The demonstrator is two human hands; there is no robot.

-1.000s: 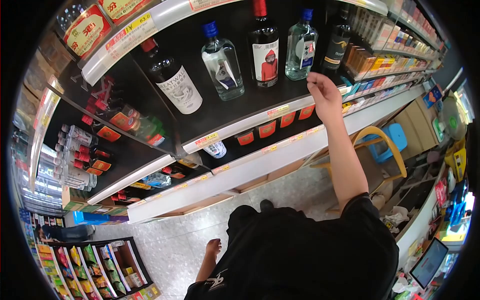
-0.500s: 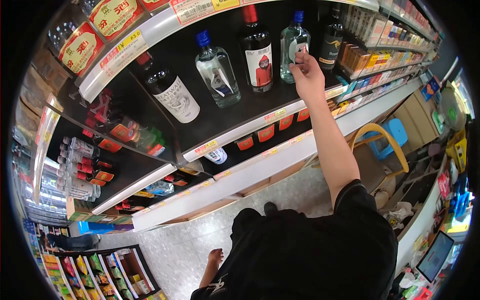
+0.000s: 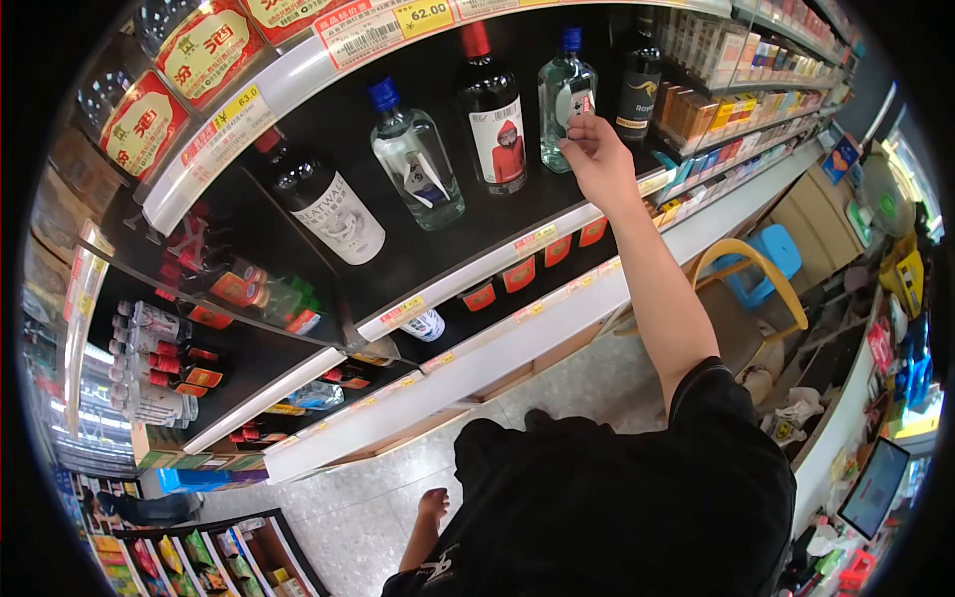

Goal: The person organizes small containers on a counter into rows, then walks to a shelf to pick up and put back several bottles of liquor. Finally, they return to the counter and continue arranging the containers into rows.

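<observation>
My right hand [image 3: 599,159] is raised to the shelf with fingers loosely curled and the thumb a little apart from them. It overlaps the lower right of a clear glass bottle [image 3: 555,102] with a blue cap, fingertips right at its label. Left of that bottle stands a dark wine bottle [image 3: 497,139] with a red-hooded figure on its label. On the other side is a dark bottle with a kangaroo label [image 3: 637,99]. Down by my side, over the floor, hangs my left hand [image 3: 434,503], its fingers curled in and nothing showing in them.
Another blue-capped clear bottle [image 3: 418,164] and a Greatwall wine bottle [image 3: 338,219] stand further left. Price tags line the shelf edge [image 3: 477,264]. Cigarette packs [image 3: 711,109] fill the rack at right. A wooden-armed chair [image 3: 741,313] and a monitor [image 3: 875,488] are behind.
The view has shifted, so the shelf appears slightly lower and further left. My right hand stays at the same clear bottle; my left hand still hangs low.
</observation>
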